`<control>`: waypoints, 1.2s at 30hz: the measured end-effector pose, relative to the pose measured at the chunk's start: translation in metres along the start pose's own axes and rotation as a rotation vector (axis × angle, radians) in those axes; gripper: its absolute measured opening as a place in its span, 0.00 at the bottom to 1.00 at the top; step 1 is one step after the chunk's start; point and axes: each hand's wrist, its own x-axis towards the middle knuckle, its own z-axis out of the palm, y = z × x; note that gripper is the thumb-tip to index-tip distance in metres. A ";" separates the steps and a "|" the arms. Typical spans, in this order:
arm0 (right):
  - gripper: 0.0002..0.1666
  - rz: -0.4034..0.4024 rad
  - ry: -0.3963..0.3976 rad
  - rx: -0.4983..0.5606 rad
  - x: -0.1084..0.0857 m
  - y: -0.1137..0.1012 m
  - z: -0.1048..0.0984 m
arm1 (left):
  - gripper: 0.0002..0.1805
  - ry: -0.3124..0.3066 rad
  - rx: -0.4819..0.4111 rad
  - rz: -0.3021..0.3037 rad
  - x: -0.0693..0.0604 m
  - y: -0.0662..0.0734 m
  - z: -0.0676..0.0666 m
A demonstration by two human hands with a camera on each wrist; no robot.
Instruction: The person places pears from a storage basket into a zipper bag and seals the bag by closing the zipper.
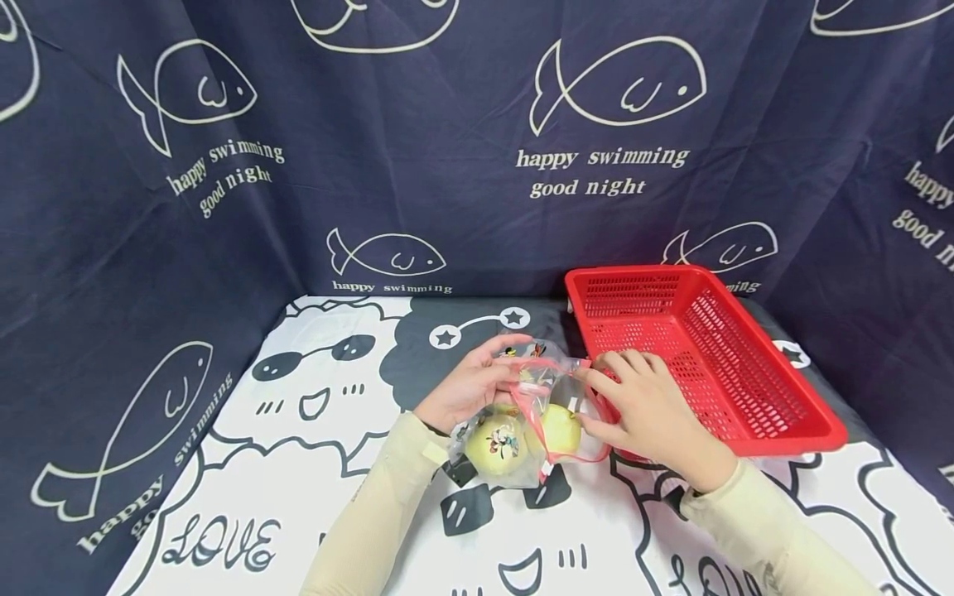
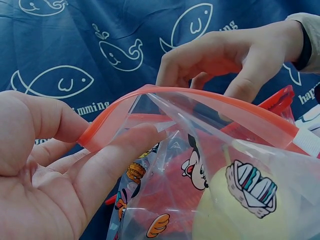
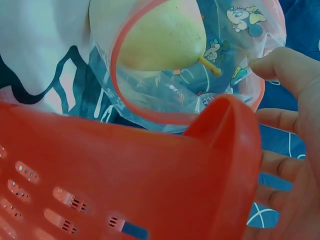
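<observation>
Well, in the head view both hands work at a clear, red-edged zip bag [image 1: 532, 406], which sits on the patterned desk [image 1: 305, 497] just left of a red perforated plastic basket [image 1: 753, 331]. Two pale yellow pears [image 1: 495, 447] lie inside the bag. The left hand [image 1: 477, 381] pinches the bag near its mouth, and the right hand [image 1: 644, 406] pinches the mouth's edge on the basket side. Behind hangs a navy curtain [image 1: 462, 165] printed with white fish.

In the left wrist view, the mouth gapes; the left grip is clamped on one end of the red edge, thumb across the film. A mouse face, sandwiches and bread are printed there, with a pear showing through.

In the right wrist view, the red edge loops before a pear whose stem points towards the right hand. That grip is clamped on the edge between thumb and forefinger, its other fingers beside the basket's corner.
</observation>
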 end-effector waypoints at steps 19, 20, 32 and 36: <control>0.23 -0.052 0.048 0.017 -0.001 0.021 0.001 | 0.29 -0.015 0.018 -0.014 -0.001 0.002 -0.001; 0.23 -0.052 0.050 0.017 -0.002 0.022 0.001 | 0.28 -0.017 0.016 -0.015 -0.001 0.003 -0.001; 0.27 -0.063 0.046 0.023 -0.003 0.032 0.003 | 0.29 0.011 0.018 -0.018 -0.002 0.005 0.000; 0.27 -0.065 0.031 0.020 -0.003 0.034 0.004 | 0.29 0.015 0.016 -0.019 -0.003 0.005 0.000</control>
